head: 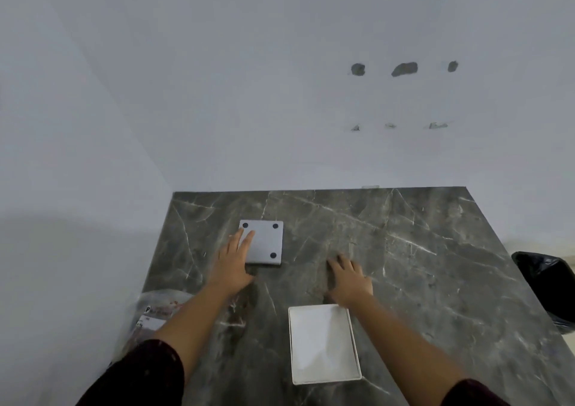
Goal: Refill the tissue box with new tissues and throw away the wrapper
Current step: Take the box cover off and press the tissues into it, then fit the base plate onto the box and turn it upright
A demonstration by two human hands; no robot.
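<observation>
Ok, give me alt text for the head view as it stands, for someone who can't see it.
The left hand rests open on the edge of a grey square panel with black foot pads on a dark marble table, while the right hand lies flat on the marble. An open white box sits nearer; a plastic wrapper lies left, a black-lined bin stands right.

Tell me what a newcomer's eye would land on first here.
Two bare hands spread on a dark marble table: the left hand touches a grey square panel with black dots, the right hand lies flat beside it. Nearer the camera sits an open white box, with a black bin at the table's right edge.
</observation>
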